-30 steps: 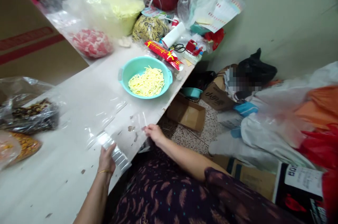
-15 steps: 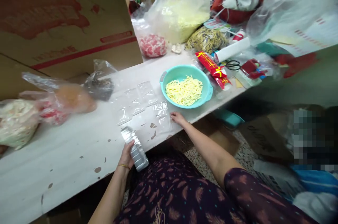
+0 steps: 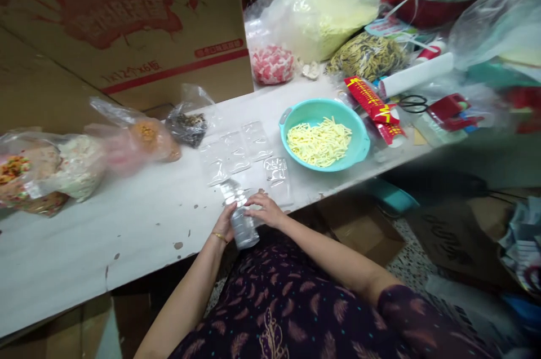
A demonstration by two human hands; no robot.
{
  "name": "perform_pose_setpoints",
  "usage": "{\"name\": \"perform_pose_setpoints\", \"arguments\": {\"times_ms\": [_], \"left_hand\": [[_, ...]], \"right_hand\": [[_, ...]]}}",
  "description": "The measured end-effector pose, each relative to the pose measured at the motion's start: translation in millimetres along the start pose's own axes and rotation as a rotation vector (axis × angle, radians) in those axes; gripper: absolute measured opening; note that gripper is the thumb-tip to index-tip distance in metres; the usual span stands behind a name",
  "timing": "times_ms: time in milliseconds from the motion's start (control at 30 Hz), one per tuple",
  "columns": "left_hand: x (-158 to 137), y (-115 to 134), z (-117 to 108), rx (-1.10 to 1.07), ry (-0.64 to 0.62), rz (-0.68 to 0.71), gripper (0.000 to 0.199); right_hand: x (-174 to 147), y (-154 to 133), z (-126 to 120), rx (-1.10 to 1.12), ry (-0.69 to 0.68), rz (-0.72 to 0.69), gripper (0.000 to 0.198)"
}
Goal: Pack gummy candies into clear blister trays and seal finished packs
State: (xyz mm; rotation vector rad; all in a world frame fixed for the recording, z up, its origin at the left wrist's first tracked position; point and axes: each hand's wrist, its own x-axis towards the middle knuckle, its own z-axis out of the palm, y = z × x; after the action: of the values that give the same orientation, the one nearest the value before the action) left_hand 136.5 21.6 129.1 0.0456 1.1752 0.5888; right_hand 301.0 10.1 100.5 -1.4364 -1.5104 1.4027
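My left hand (image 3: 225, 222) is wrapped round a shiny, ridged stack of clear plastic trays (image 3: 245, 230), tilted at the table's front edge. Beside it, my right hand (image 3: 266, 210) has its fingers apart, with the tips at the stack's right side; whether they touch it I cannot tell. Several flat clear plastic trays (image 3: 235, 151) lie in a row on the white table, and a single clear tray (image 3: 276, 178) lies nearer me. To the right stands a turquoise basin (image 3: 362, 142) holding short pale-yellow strips (image 3: 321, 142).
A big cardboard box (image 3: 177, 74) stands at the back left. Bagged foods, including dark shreds (image 3: 188, 127) and pink-and-white pieces (image 3: 273, 64), line the table. Right of the basin are a red packet (image 3: 372, 101), black-handled scissors (image 3: 413, 103) and a white roll (image 3: 416, 74).
My right hand has left the single tray and come over to the stack in my left hand. The view has shifted left, showing more bags at that end.
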Motion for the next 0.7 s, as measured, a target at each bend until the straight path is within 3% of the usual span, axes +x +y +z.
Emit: {"name": "perform_pose_setpoints", "arguments": {"times_ms": [133,333,500,600,700], "left_hand": [[-1,2,-2,-0.029,-0.078,-0.076,0.036],[-6,-2,-14,-0.075,-0.097,-0.060,0.037],[-7,-7,-17,-0.052,-0.028,0.025,0.036],[0,-8,-17,0.010,0.041,0.206,0.039],[9,-6,-29,0.085,0.096,0.299,0.048]], "right_hand": [[4,-26,35,0.410,0.001,0.176,0.027],[2,-30,43,0.764,-0.009,0.356,0.021],[3,-36,54,0.694,-0.045,0.413,0.016],[3,-33,66,0.546,0.044,0.386,0.013],[4,-22,71,0.383,0.141,0.437,0.017]]}}
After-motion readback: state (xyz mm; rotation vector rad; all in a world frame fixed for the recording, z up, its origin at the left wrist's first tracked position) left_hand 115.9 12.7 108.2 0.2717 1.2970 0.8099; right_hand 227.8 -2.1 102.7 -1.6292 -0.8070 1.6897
